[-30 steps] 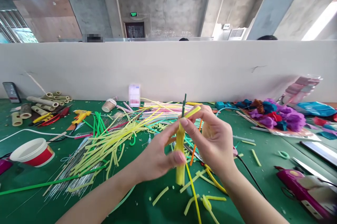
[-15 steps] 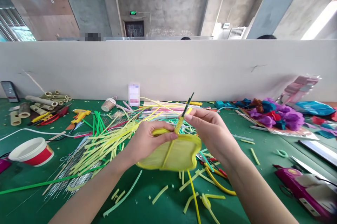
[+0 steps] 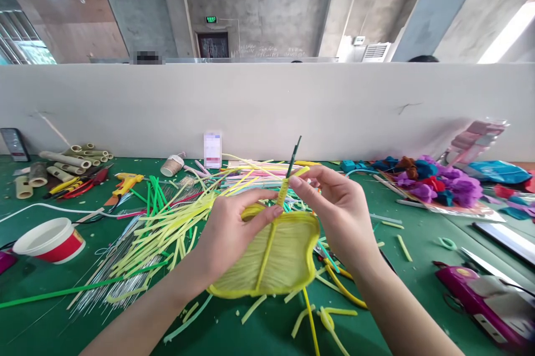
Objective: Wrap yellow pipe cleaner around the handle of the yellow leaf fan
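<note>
A yellow leaf-shaped piece (image 3: 288, 255) with a thick fuzzy rim and a midrib hangs in front of me, its stem end up. My left hand (image 3: 223, 233) pinches it at the base of the stem, between thumb and fingers. Yellow strip is wound around the lower stem, and dark green wire ends (image 3: 294, 158) stick out above the winding. With thumb and forefinger, my right hand (image 3: 345, 205) grips the loose end of the yellow strip (image 3: 304, 171) beside the stem. Part of the leaf's left side is hidden behind my left hand.
Yellow strips and wires (image 3: 167, 228) heap at left, near a paper cup (image 3: 50, 242) and a yellow glue gun (image 3: 126, 184). Purple crepe flowers (image 3: 463, 186) lie at far right, above a magenta device (image 3: 480, 300). Cut scraps (image 3: 253, 308) are scattered in front.
The leaf has tilted so more of its face shows, and its lower edge has dropped. My right hand has turned, swinging the strip's end out to the right of the stem.
</note>
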`<state>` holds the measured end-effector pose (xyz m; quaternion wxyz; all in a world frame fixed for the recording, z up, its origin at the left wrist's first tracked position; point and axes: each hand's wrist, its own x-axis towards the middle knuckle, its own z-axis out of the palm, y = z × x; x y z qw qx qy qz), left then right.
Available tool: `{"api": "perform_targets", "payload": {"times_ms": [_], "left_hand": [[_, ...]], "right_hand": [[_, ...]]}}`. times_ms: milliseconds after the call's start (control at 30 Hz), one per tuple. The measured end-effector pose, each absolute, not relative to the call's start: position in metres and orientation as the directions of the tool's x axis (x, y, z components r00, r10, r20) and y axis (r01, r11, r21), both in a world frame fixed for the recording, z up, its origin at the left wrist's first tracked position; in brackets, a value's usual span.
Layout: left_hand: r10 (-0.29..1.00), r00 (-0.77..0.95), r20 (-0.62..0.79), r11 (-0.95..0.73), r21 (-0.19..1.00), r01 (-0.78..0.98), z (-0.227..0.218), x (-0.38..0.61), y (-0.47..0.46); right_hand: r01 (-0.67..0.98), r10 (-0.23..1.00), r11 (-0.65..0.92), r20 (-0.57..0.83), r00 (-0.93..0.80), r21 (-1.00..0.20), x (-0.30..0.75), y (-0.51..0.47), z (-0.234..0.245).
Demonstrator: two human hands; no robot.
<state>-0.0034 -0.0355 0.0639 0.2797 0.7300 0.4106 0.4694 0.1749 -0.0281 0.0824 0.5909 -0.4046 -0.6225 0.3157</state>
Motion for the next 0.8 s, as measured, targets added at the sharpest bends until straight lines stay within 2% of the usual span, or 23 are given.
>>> {"api": "perform_targets", "payload": {"times_ms": [133,267,367,800], "left_hand": [[0.748,0.227,0.624,-0.652,0.625,0.429,0.063,-0.001,-0.041],[0.576,0.239,0.782,-0.75,0.39,0.534,0.059,0.0,-0.042],[0.478,0.268,0.836,-0.763,0.245,0.598,0.056,0.001,-0.043],[0.512,0.304,0.803,-0.744,0.238,0.625,0.052,0.004,-0.05]], "right_hand": [[0.258,0.799,0.573,0.6,0.037,-0.778,0.171,-0.034,0.082],[0.197,0.838,0.535,0.546,0.001,-0.822,0.168,-0.036,0.082],[0.141,0.863,0.501,0.505,-0.007,-0.854,0.168,-0.035,0.082],[0.185,0.887,0.462,0.448,-0.11,-0.868,0.17,-0.031,0.084]]}}
